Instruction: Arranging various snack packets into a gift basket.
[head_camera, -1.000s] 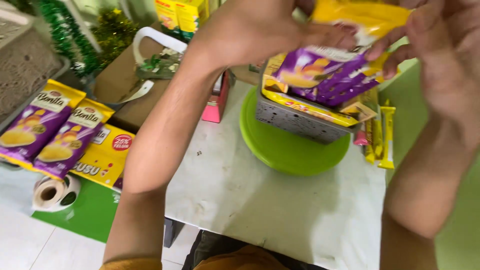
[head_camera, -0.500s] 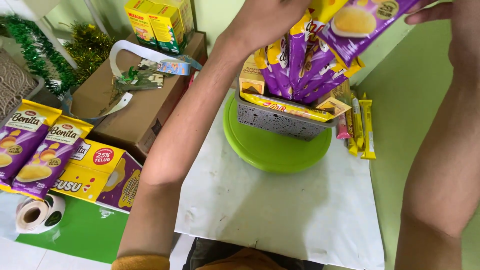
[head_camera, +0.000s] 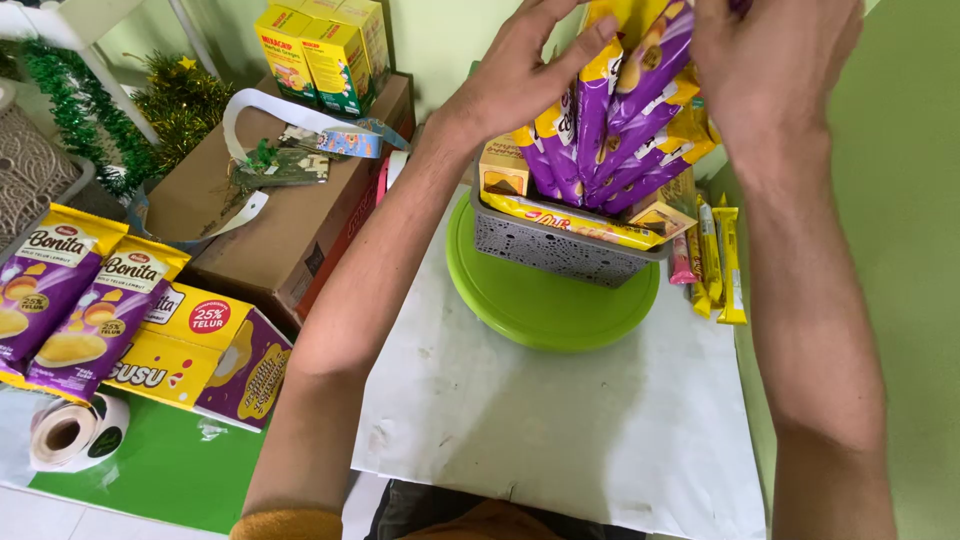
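A bundle of purple snack packets (head_camera: 620, 130) is held upright in a grey basket (head_camera: 560, 250), the long axes running nearly vertical and fanning slightly, tops tilted up and to the right. About 5 packets can be counted; others are hidden. The left hand (head_camera: 520, 75) is closed around the bundle's left side, and the right hand (head_camera: 770, 70) is gripping its top. The basket is set on 1 green plate (head_camera: 540, 310) on the white table (head_camera: 560, 420). 2 purple packets (head_camera: 70, 300) are lying flat at far left.
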